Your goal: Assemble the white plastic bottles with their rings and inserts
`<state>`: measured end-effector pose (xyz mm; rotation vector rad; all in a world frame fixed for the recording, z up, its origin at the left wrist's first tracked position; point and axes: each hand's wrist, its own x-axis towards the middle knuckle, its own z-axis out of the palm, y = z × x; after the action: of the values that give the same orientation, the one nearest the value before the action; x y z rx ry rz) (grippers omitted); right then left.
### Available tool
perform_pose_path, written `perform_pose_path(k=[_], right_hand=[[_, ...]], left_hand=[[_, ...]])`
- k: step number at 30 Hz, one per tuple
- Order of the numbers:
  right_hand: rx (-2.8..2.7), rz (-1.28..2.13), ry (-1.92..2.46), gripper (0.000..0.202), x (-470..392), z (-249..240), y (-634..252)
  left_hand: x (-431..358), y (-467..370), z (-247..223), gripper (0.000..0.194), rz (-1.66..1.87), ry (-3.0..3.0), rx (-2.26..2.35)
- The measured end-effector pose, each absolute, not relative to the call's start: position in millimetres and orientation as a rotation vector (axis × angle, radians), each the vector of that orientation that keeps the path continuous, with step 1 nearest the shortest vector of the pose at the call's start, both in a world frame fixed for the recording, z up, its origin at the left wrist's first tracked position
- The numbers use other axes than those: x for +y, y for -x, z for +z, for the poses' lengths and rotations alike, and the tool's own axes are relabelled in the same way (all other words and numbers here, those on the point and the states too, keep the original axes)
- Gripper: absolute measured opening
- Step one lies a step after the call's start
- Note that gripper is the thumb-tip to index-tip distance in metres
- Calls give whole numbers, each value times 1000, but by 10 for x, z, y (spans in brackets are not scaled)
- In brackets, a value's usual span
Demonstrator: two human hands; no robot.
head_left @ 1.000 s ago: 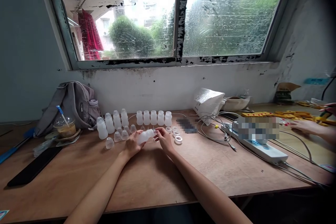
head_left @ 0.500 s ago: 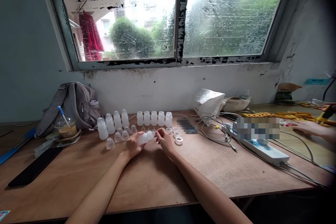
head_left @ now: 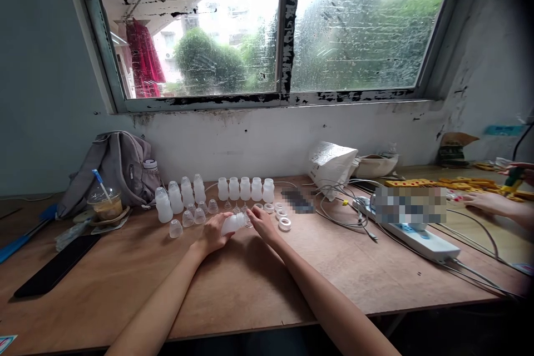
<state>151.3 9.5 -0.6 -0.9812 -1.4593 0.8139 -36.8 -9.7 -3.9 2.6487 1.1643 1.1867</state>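
Bottle in hand: a frosted white bottle (head_left: 232,224), tipped over with its neck pointing right, around the middle of the tabletop (head_left: 233,283), nearer the far edge than the near one; whether its base touches the wood cannot be told.
Left hand: the left hand (head_left: 214,232) has its fingers curled around the bottle's body, gripping it from the left.
Right hand: the right hand (head_left: 262,223) has its fingers drawn close together at the bottle's mouth; I cannot tell whether they pinch the rim or a small part there.
Open bottles: five, the open bottles (head_left: 245,189) stand upright in a row along the far edge, beyond the hands.
Topped bottles: four, the dome-topped bottles (head_left: 175,196) stand in a slanting line left of the open ones.
Clear domes: the small clear domes (head_left: 199,216) sit between that line and the left hand.
White rings: the white rings (head_left: 284,224) lie flat just right of the right hand.
Far left: a grey backpack (head_left: 119,169) near the far edge, a lidded drink cup (head_left: 105,207) before it.
Right side: a power strip (head_left: 425,242) among cables (head_left: 346,211); beyond, a co-worker's hand (head_left: 479,202) near yellow pieces.
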Motion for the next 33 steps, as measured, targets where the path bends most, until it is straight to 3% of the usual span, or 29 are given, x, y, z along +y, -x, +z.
perform_pose_path(k=[5, 10, 15, 23, 29, 33], right_hand=[[-1531, 675, 989, 42, 80, 8, -1514], [-1381, 1059, 862, 26, 3, 79, -1505], [-1421, 1360, 711, 30, -50, 99, -1479], [-1285, 1177, 779, 27, -63, 63, -1414], [-1313, 1353, 662, 34, -61, 83, -1429], [-1282, 1266, 682, 36, -70, 90, -1434]], left_hand=[[-119, 343, -31, 46, 1129, -2594, 1149], [-147, 285, 24, 44, 1180, -2249, 1178], [-152, 246, 56, 37, 1031, -1943, 973], [-196, 123, 42, 48, 1221, -1988, 1095], [-210, 85, 71, 42, 970, -1557, 864], [-199, 57, 43, 41, 1138, -1695, 980]])
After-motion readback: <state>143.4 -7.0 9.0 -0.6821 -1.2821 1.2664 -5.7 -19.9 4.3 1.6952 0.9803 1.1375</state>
